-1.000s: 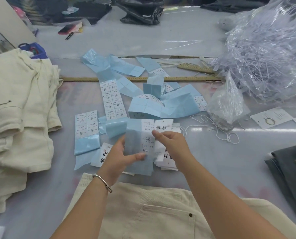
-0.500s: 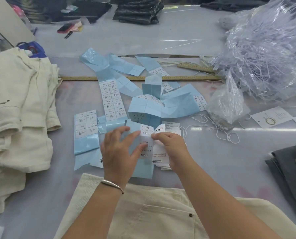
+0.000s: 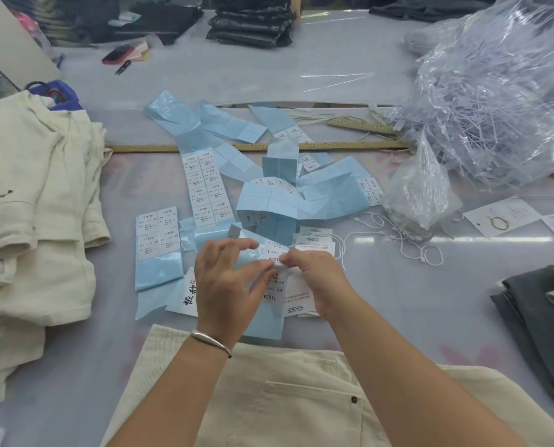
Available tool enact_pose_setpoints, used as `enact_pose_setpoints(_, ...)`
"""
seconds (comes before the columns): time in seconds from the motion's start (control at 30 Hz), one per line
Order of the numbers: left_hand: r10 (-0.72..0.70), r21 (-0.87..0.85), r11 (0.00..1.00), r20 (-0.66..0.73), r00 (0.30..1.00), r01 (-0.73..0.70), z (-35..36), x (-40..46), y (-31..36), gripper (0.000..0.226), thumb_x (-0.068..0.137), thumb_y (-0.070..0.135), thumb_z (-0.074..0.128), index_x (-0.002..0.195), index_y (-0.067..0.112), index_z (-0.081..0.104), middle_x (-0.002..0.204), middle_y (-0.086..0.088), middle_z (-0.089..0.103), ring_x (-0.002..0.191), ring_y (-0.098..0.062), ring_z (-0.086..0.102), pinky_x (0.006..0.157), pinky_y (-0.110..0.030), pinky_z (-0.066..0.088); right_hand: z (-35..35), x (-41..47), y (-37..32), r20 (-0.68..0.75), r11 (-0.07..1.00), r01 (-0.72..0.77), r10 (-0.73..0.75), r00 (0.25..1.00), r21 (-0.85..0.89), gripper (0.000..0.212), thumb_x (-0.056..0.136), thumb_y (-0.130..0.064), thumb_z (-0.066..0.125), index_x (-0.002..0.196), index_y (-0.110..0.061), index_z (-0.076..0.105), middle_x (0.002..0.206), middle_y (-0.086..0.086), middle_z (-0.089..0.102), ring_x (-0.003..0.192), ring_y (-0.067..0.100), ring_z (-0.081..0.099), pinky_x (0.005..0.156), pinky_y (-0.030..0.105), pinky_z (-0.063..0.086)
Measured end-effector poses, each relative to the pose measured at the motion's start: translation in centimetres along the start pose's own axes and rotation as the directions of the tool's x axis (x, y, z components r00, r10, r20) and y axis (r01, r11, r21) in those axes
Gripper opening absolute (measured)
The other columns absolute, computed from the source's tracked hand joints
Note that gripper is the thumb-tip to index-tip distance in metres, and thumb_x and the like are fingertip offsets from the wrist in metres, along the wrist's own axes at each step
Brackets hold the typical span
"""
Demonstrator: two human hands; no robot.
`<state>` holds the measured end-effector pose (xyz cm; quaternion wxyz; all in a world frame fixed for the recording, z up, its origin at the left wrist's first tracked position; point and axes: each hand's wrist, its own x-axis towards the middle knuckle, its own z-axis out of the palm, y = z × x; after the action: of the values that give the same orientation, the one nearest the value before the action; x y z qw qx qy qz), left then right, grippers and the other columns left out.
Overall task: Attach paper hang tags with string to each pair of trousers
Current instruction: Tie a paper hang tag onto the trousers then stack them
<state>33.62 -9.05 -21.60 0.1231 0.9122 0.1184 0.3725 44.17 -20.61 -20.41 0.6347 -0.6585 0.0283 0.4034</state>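
A pair of cream trousers (image 3: 288, 398) lies flat at the table's near edge, back pocket up. Just beyond it my left hand (image 3: 227, 285) lies with spread fingers on a blue sticker backing sheet (image 3: 266, 324), its thumb against the sheet's white labels. My right hand (image 3: 314, 279) pinches a white sticker label (image 3: 274, 254) at the sheet's top edge. White paper hang tags (image 3: 314, 245) are piled under and beyond my right hand. Loose white strings (image 3: 421, 253) lie to the right of the tags.
A stack of cream trousers (image 3: 33, 221) fills the left side, and grey trousers (image 3: 533, 321) lie at the right edge. More blue label sheets (image 3: 204, 188) are scattered mid-table before a wooden ruler (image 3: 317, 146). Clear plastic bags (image 3: 495, 91) are heaped at the right.
The blue sheet came down from being held up to lying on the table. My left hand turned over to lie on it, and my right hand now pinches a label at its top.
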Motion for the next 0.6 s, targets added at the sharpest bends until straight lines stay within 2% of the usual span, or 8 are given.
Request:
enact_pose_setpoints(0.07, 0.003, -0.023, 1.0, -0.009, 1.0, -0.003, -0.1, -0.1, 0.2, 0.006, 0.078, 0.028, 0.078, 0.08, 0.022, 0.079, 0.104, -0.002, 0.068, 0.1, -0.023, 0.051, 0.086, -0.051, 0.045, 0.1, 0.1, 0.1, -0.002, 1.0, -0.003, 0.003, 1.0, 0.019, 0.008, 0.078, -0.014, 0.068, 0.085, -0.01, 0.065, 0.076, 0.016, 0.059, 0.064, 0.027, 0.056, 0.06, 0.033, 0.046)
enact_pose_setpoints(0.17, -0.025, -0.095, 0.995, -0.013, 1.0, 0.024, -0.7, -0.3, 0.7, 0.005, 0.077, 0.022, 0.078, 0.079, 0.018, 0.078, 0.106, -0.006, 0.066, 0.1, -0.024, 0.053, 0.086, -0.044, 0.047, 0.0, 0.6, 0.0, -0.036, 0.996, -0.001, 0.004, 0.999, 0.086, 0.014, 0.08, -0.011, 0.068, 0.091, -0.003, 0.069, 0.079, 0.017, 0.062, 0.068, 0.028, 0.058, 0.065, 0.036, 0.049)
enact_pose_setpoints(0.3, -0.159, -0.27, 0.953, -0.07, 0.985, 0.134, -2.7, -0.2, 1.4, 0.007, 0.082, 0.018, 0.073, 0.082, 0.011, 0.074, 0.11, -0.008, 0.061, 0.106, -0.026, 0.057, 0.091, -0.032, 0.046, 0.1, 1.6, -0.4, -0.116, 0.996, 0.015, -0.005, 0.993, 0.083, 0.009, 0.083, -0.011, 0.069, 0.083, -0.002, 0.069, 0.081, 0.015, 0.065, 0.07, 0.026, 0.059, 0.06, 0.03, 0.048)
enact_pose_setpoints(0.4, -0.277, -0.404, 0.89, -0.115, 0.954, 0.21, -4.8, 0.0, 1.9, 0.008, 0.085, 0.023, 0.069, 0.085, 0.015, 0.071, 0.112, -0.003, 0.058, 0.11, -0.021, 0.057, 0.093, -0.021, 0.043, -0.1, 1.9, -0.4, -0.121, 0.995, 0.064, -0.072, 0.99, -0.072, 0.02, 0.088, -0.022, 0.068, 0.075, -0.007, 0.067, 0.076, 0.01, 0.062, 0.067, 0.022, 0.055, 0.057, 0.028, 0.043)
enact_pose_setpoints(0.47, -0.332, -0.44, 0.861, -0.103, 0.938, 0.256, -5.9, 0.1, 2.3, 0.005, 0.084, 0.024, 0.07, 0.087, 0.021, 0.067, 0.111, 0.002, 0.058, 0.109, -0.016, 0.057, 0.089, -0.015, 0.045, -0.4, 1.5, -0.7, -0.101, 0.978, 0.1, -0.12, 0.988, -0.183, 0.032, 0.089, -0.031, 0.066, 0.078, -0.001, 0.069, 0.074, 0.009, 0.058, 0.068, 0.019, 0.049, 0.064, 0.029, 0.039)
enact_pose_setpoints(0.5, -0.355, -0.449, 0.847, -0.082, 0.931, 0.284, -6.4, 0.1, 2.5, 0.005, 0.084, 0.022, 0.07, 0.087, 0.022, 0.066, 0.108, 0.006, 0.059, 0.105, -0.014, 0.058, 0.084, -0.015, 0.047, -0.7, 1.2, -0.9, -0.091, 0.968, 0.112, -0.136, 0.987, -0.225, 0.033, 0.089, -0.03, 0.066, 0.083, 0.003, 0.07, 0.075, 0.013, 0.057, 0.07, 0.019, 0.048, 0.067, 0.029, 0.038)
enact_pose_setpoints(0.57, -0.408, -0.461, 0.813, -0.016, 0.913, 0.355, -7.1, -0.2, 2.8, 0.007, 0.084, 0.019, 0.069, 0.085, 0.023, 0.065, 0.099, 0.012, 0.063, 0.093, -0.014, 0.061, 0.076, -0.021, 0.052, -1.7, 0.5, -1.3, -0.082, 0.932, 0.166, -0.202, 0.976, -0.322, 0.016, 0.086, -0.013, 0.065, 0.087, 0.001, 0.072, 0.084, 0.021, 0.063, 0.072, 0.018, 0.052, 0.066, 0.025, 0.041)
enact_pose_setpoints(0.6, -0.439, -0.464, 0.791, 0.02, 0.898, 0.397, -7.4, -0.5, 2.9, 0.009, 0.085, 0.016, 0.07, 0.084, 0.023, 0.064, 0.093, 0.011, 0.065, 0.087, -0.014, 0.062, 0.074, -0.025, 0.053, -2.4, -0.1, -1.4, -0.082, 0.903, 0.198, -0.247, 0.966, -0.38, 0.014, 0.083, -0.003, 0.062, 0.09, -0.005, 0.073, 0.091, 0.016, 0.068, 0.074, 0.016, 0.055, 0.063, 0.022, 0.043)
